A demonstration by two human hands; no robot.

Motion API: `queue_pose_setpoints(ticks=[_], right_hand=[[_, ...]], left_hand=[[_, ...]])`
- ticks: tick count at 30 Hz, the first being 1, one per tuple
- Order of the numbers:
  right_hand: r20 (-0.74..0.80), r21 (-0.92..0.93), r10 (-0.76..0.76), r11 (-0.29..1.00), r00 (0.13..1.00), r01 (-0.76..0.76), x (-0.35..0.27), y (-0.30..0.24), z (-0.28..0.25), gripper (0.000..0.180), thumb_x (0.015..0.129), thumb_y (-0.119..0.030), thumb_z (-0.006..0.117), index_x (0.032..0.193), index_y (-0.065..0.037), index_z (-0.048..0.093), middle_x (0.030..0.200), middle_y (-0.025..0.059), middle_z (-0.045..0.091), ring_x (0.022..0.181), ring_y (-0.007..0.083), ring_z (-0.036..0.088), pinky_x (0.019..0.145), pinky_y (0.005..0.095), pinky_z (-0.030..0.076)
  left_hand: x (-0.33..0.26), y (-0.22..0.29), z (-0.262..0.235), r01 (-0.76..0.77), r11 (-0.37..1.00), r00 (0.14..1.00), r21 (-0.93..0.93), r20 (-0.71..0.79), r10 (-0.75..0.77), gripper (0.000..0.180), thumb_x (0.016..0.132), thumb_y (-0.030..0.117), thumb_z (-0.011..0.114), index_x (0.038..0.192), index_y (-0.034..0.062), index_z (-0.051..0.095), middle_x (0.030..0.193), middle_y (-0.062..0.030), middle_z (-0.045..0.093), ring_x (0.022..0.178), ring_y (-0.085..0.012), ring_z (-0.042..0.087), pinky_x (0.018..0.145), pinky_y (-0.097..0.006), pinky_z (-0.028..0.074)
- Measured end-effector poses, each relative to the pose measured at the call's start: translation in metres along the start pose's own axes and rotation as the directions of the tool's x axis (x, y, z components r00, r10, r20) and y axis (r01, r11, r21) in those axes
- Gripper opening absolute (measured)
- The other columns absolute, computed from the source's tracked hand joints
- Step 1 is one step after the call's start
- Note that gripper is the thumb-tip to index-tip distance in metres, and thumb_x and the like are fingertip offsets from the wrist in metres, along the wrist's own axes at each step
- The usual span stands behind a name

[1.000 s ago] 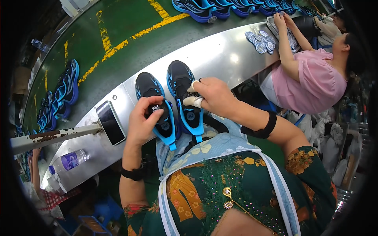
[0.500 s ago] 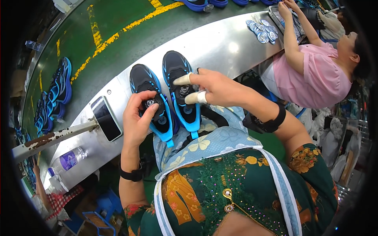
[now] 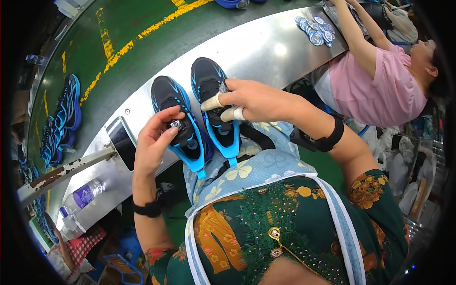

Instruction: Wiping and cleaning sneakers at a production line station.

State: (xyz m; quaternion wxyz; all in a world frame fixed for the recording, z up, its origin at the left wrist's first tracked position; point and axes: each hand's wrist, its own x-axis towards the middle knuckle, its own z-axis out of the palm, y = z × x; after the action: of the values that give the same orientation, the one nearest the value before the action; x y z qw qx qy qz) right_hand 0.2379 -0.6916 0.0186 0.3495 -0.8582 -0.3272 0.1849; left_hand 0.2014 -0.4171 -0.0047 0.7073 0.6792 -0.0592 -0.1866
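A pair of black sneakers with bright blue trim lies side by side across the metal bench edge, heels toward me. My left hand [image 3: 153,136] has thumb and forefinger pinched round a small shiny round dial [image 3: 175,124] on the tongue of the left sneaker [image 3: 165,93]. On the right sneaker [image 3: 207,72], my right hand [image 3: 242,101] has its thumb and forefinger, both in pale finger covers, closed at the tongue around the dial area, which they mostly hide. A small greyish thing [image 3: 223,87] shows by its curled fingers; its kind is unclear.
A phone [image 3: 122,142] lies left of the sneakers, beside a chipped metal bar [image 3: 66,171]. Two plastic bottles stand or lie lower left, one with a purple label [image 3: 85,194]. Round badges [image 3: 315,31] are piled near a co-worker in pink [image 3: 380,85]. More sneakers [image 3: 66,107] sit on the green belt [image 3: 142,16].
My view has shifted slightly, so the sneakers appear a little further left and higher. My right fingers have drawn closer together over the tongue. The left hand stays at its sneaker's dial.
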Motion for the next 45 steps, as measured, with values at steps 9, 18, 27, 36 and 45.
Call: queue_pose_setpoints(ticks=[9,18,27,36,45], right_hand=[[-0.471,-0.137,-0.066,0.991,0.880,0.001,-0.007,0.007,0.032,0.029,0.079,-0.026,0.074,0.097,-0.007,0.063,0.080,0.0134,0.062,0.078,0.0344,0.061,0.070,0.0429,0.048],[-0.446,-0.108,-0.106,0.992,0.889,0.064,-0.007,0.012,0.037,0.030,0.076,-0.022,0.077,0.101,-0.008,0.067,0.082,0.0133,0.060,0.075,0.0322,0.058,0.065,0.0407,0.044],[-0.417,-0.123,-0.112,0.990,0.902,0.066,0.015,0.025,0.007,0.024,0.087,-0.021,0.066,0.108,-0.009,0.068,0.081,0.0141,0.063,0.080,0.0311,0.059,0.078,0.0388,0.044],[-0.064,-0.115,-0.105,0.989,0.992,0.097,0.074,0.031,0.030,0.034,0.089,-0.012,0.059,0.122,-0.003,0.062,0.093,0.0180,0.066,0.095,0.0353,0.060,0.087,0.0438,0.042],[-0.034,-0.034,-0.031,0.999,0.999,0.030,0.075,0.032,0.025,0.035,0.087,-0.010,0.062,0.121,-0.002,0.063,0.104,0.0223,0.067,0.097,0.0363,0.063,0.088,0.0427,0.046]], left_hand=[[-0.023,0.016,0.085,0.545,0.757,0.837,-0.361,0.185,-0.515,0.036,0.102,0.022,0.046,0.125,-0.0058,0.049,0.116,-0.0182,0.061,0.077,-0.0190,0.068,0.045,-0.023,0.045],[-0.001,-0.015,0.112,0.408,0.690,0.885,-0.598,0.071,-0.461,0.031,0.103,0.024,0.044,0.117,-0.0021,0.051,0.108,-0.0145,0.063,0.096,-0.0255,0.068,0.047,-0.026,0.051],[0.005,0.032,0.060,-0.028,0.545,0.860,0.838,-0.258,0.440,0.022,0.085,0.012,0.067,0.105,0.0010,0.066,0.100,-0.0093,0.064,0.086,-0.0167,0.058,0.074,-0.030,0.045],[0.017,-0.014,0.024,-0.009,0.996,0.996,-0.086,-0.090,0.001,0.047,0.081,0.002,0.066,0.127,0.0025,0.057,0.114,-0.0046,0.061,0.099,-0.0133,0.055,0.090,-0.028,0.043],[0.026,-0.006,-0.001,0.101,0.994,0.962,0.038,0.250,-0.108,0.037,0.077,0.006,0.072,0.114,0.0016,0.065,0.113,-0.0049,0.056,0.101,-0.0120,0.052,0.083,-0.025,0.040]])
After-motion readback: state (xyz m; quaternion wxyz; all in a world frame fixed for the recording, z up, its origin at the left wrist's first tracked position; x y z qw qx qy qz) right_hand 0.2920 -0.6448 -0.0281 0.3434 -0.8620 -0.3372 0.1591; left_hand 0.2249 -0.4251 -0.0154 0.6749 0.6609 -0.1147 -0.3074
